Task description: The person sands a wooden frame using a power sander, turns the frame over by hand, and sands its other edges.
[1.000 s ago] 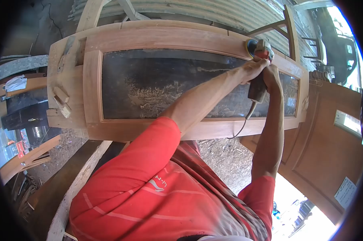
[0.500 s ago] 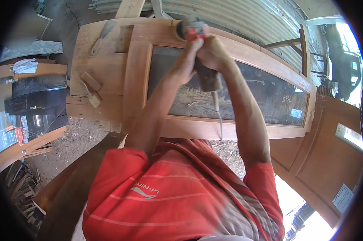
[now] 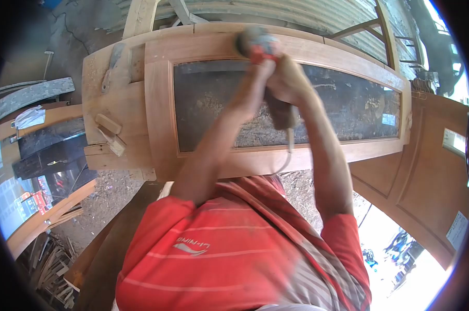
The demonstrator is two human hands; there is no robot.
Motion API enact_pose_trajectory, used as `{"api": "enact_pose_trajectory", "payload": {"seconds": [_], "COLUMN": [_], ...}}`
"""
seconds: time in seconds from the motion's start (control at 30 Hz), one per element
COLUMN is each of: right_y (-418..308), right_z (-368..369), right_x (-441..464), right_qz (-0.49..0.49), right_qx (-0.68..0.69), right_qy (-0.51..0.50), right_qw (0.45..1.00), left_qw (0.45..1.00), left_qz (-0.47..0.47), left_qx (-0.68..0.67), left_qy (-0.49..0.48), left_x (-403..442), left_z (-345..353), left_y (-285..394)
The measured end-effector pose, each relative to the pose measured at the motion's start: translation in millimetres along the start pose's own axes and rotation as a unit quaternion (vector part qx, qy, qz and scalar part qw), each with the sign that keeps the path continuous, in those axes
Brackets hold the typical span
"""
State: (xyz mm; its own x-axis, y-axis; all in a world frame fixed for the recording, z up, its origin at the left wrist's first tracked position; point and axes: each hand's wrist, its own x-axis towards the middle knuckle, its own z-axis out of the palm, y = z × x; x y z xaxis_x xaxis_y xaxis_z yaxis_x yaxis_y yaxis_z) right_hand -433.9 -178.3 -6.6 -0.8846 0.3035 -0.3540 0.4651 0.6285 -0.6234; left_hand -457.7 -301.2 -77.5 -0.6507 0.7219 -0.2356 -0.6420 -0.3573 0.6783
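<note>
Both my hands are wrapped around an angle grinder [image 3: 280,115] with a red and silver head, a dark body and a cable trailing toward me. My left hand [image 3: 259,75] grips near the red head. Close beside it, my right hand [image 3: 288,78] holds the body; motion blurs both. The round disc [image 3: 242,43] is over the far rail of a wooden door frame [image 3: 159,98]; exact contact cannot be made out. A dark, scuffed panel [image 3: 206,122] fills the frame beneath my forearms.
A handsaw [image 3: 112,65] and small wood blocks [image 3: 109,123] lie on the bench boards at left. Another brown door [image 3: 426,171] leans at right. Scrap wood [image 3: 55,269] is piled lower left, and corrugated sheeting [image 3: 276,16] stands behind the bench.
The view has shifted, so the door sits further left and lower. The grinder has moved rightward along the far rail, with both hands still around it.
</note>
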Motion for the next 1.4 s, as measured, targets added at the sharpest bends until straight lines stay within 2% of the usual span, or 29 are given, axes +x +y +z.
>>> {"api": "enact_pose_trajectory", "payload": {"seconds": [0.07,0.1,0.17,0.23,0.33,0.43,0.53,0.63,0.7,0.77,0.87,0.97,1.03,1.1,1.17,1.3,1.4], "right_y": [59.3,87.6,127.6,151.7,158.5,145.0,101.4,56.5,11.5,-37.5,-97.1,-139.3,-165.2,-169.3,-153.3,-104.0,-21.1], "right_z": [-29.9,-51.5,-81.2,-105.6,-116.4,-106.6,-72.3,-21.8,11.3,42.7,84.5,123.3,123.8,119.9,99.9,54.1,39.0], "right_x": [-20.3,-28.9,-47.8,-54.4,-50.2,-42.0,-29.3,-3.4,10.6,24.5,40.6,62.3,57.5,53.8,51.1,42.5,51.0], "right_qz": [0.035,0.06,0.089,0.143,0.155,0.124,0.07,0.036,-0.055,-0.103,-0.122,-0.132,-0.139,-0.112,-0.075,-0.041,-0.041], "right_qx": [0.033,0.035,0.124,0.122,0.134,0.13,0.102,0.045,0.014,-0.001,-0.02,-0.059,-0.02,0.006,0.019,-0.011,-0.032], "right_qy": [0.09,0.074,0.114,0.14,0.154,0.138,0.089,0.027,0.001,-0.02,-0.04,-0.063,-0.041,0.005,-0.01,-0.017,0.087], "right_qw": [0.995,0.995,0.982,0.972,0.967,0.974,0.988,0.998,0.998,0.994,0.992,0.987,0.989,0.994,0.997,0.999,0.995], "left_qw": [0.996,0.993,0.986,0.982,0.981,0.981,0.99,0.997,0.999,0.999,0.992,0.986,0.986,0.988,0.986,0.99,0.996], "left_qz": [0.027,0.035,-0.025,-0.066,-0.113,-0.096,-0.07,0.0,0.02,0.005,0.001,0.03,0.048,0.052,0.037,-0.053,-0.081], "left_qx": [0.039,0.049,0.011,-0.002,0.059,0.044,0.037,0.005,-0.006,-0.029,-0.055,-0.071,-0.066,-0.055,-0.052,-0.031,-0.035], "left_qy": [-0.071,-0.099,-0.162,-0.179,-0.148,-0.163,-0.118,-0.082,-0.041,0.022,0.113,0.146,0.146,0.133,0.152,0.128,0.005], "left_x": [29.1,43.9,66.4,80.1,87.3,87.0,57.6,25.0,7.7,-17.5,-48.9,-64.7,-65.1,-61.2,-56.1,-21.9,12.9], "left_z": [46.2,68.8,109.8,140.5,156.6,133.9,92.3,36.2,-11.6,-43.5,-85.1,-115.8,-136.1,-132.4,-112.5,-76.0,-34.1], "left_y": [-41.0,-61.5,-93.2,-109.0,-99.1,-88.9,-60.3,-21.8,-1.3,34.3,76.9,113.1,128.1,129.3,128.5,89.9,49.2]}}
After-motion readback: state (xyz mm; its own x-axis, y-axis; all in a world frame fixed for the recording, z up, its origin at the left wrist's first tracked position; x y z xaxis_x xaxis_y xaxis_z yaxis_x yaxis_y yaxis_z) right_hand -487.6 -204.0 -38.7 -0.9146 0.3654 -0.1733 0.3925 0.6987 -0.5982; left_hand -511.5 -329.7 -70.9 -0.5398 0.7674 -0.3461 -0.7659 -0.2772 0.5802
